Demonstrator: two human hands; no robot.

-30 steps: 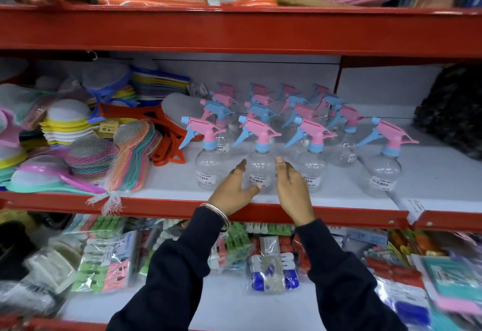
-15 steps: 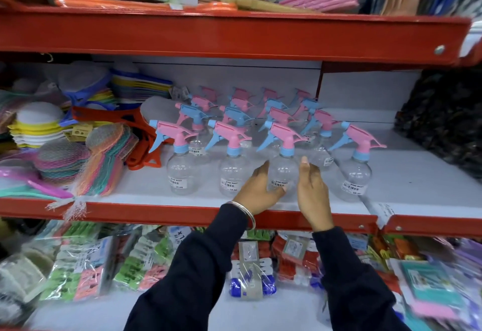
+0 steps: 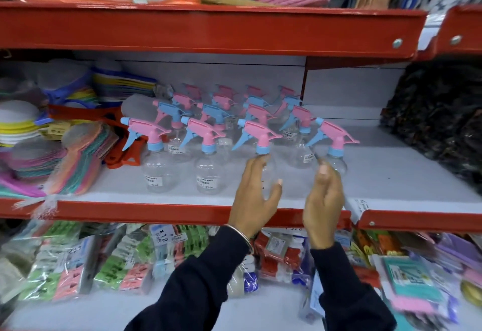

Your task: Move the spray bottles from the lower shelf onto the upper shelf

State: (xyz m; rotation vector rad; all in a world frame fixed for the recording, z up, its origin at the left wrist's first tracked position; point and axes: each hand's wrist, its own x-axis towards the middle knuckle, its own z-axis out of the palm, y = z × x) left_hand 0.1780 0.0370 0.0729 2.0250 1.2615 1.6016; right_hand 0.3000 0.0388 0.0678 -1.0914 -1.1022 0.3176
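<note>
From the head view, I am reaching both hands onto the white shelf with the red front lip point(image 3: 146, 212), where the clear plastic spray bottles with pink-and-blue trigger heads point(image 3: 208, 153) are standing in rows. My left hand point(image 3: 257, 195) is spread open and lying against the near side of the third front-row clear bottle point(image 3: 262, 145), not yet closed around it. My right hand point(image 3: 323, 200) is half curled in front of the fourth clear bottle at the right end point(image 3: 336, 145); I cannot tell whether it is touching. I am judging that gripping each round body low, under the blue collar, keeps the long triggers from snagging their neighbours. The red upper shelf point(image 3: 208, 28) overhead is already carrying pink and orange goods.
</note>
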